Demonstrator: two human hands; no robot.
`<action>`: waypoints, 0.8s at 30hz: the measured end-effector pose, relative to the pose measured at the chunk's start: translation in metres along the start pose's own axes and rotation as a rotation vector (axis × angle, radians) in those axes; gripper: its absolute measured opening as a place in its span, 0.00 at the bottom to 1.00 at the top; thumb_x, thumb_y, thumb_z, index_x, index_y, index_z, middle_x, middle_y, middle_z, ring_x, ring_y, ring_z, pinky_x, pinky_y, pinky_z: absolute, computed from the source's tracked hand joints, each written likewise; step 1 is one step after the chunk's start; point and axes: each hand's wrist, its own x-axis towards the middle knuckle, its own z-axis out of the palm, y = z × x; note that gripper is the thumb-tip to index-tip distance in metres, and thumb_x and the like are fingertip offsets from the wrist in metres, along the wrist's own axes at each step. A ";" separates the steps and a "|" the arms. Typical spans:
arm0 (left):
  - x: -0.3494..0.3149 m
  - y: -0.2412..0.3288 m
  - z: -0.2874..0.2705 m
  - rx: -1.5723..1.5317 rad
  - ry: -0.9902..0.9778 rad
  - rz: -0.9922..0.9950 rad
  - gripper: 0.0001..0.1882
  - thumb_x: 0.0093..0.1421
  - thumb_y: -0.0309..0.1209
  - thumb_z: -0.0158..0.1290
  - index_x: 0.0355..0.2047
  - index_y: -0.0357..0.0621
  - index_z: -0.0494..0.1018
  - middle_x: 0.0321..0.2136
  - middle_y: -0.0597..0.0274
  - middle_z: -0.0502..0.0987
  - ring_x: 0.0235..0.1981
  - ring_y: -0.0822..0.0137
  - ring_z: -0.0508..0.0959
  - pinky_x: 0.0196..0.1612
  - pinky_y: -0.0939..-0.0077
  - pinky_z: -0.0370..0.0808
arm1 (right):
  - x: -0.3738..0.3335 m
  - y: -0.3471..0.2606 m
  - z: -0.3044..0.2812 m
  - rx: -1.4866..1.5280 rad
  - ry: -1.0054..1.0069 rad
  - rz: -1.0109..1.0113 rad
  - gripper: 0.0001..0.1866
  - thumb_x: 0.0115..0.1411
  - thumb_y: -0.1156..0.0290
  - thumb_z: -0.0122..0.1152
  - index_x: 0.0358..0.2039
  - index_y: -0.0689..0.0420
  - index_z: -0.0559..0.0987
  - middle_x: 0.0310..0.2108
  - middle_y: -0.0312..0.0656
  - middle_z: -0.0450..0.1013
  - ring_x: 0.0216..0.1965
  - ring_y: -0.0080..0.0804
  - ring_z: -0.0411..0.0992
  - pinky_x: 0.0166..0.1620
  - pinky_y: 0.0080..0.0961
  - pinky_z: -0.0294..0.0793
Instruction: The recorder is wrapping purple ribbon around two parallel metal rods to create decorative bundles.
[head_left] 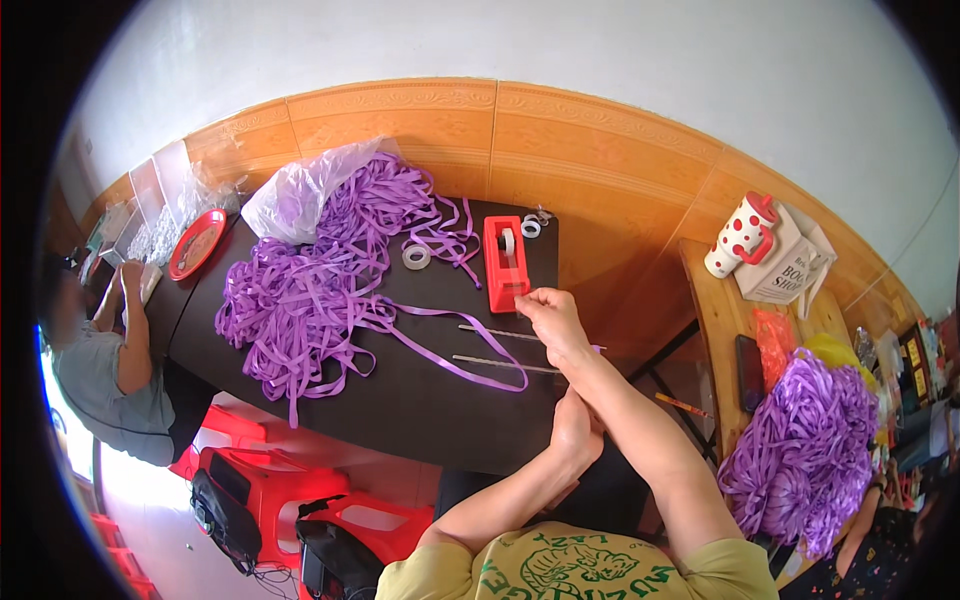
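Note:
A red tape dispenser with a roll of tape in it stands on the dark table. My right hand reaches to its near end, thumb and fingers pinched together at the cutting edge; any strip of tape there is too small to see. Closer to my body, my left hand is curled closed under my right forearm, and what it holds is hidden. Two thin metal rods lie left of my wrists. A loop of purple ribbon runs across them from a large tangled ribbon pile.
Tape rolls lie near the dispenser. A plastic bag and a red plate are farther left, by a person. On the wooden table at right are a dotted tumbler, phone and more ribbon. Red stools stand below.

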 end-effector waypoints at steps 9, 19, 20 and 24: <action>-0.002 -0.002 0.003 0.021 -0.007 0.019 0.23 0.67 0.47 0.35 0.51 0.42 0.63 0.45 0.60 0.69 0.45 0.62 0.68 0.51 0.64 0.63 | 0.019 0.024 -0.021 -0.540 0.050 -0.571 0.09 0.49 0.71 0.62 0.19 0.63 0.75 0.25 0.47 0.70 0.30 0.43 0.69 0.34 0.35 0.66; 0.004 -0.005 0.002 0.187 0.094 0.070 0.31 0.62 0.55 0.38 0.50 0.39 0.65 0.45 0.59 0.71 0.44 0.63 0.68 0.45 0.70 0.60 | -0.016 -0.039 -0.125 -0.065 -0.542 -0.082 0.08 0.52 0.74 0.54 0.18 0.62 0.73 0.47 0.48 0.69 0.34 0.26 0.66 0.40 0.24 0.65; 0.005 -0.006 0.004 0.181 0.110 0.086 0.32 0.62 0.56 0.39 0.50 0.39 0.66 0.45 0.59 0.71 0.44 0.63 0.67 0.45 0.69 0.60 | -0.018 -0.036 -0.137 -0.060 -0.535 -0.076 0.08 0.52 0.74 0.54 0.18 0.62 0.73 0.47 0.48 0.69 0.34 0.26 0.66 0.40 0.24 0.65; 0.007 -0.013 0.012 0.231 0.241 0.176 0.31 0.61 0.56 0.41 0.47 0.38 0.68 0.44 0.59 0.71 0.42 0.64 0.67 0.46 0.67 0.58 | -0.026 -0.016 -0.161 -0.226 -0.709 -0.066 0.08 0.52 0.73 0.53 0.18 0.62 0.73 0.46 0.47 0.69 0.31 0.24 0.64 0.38 0.23 0.64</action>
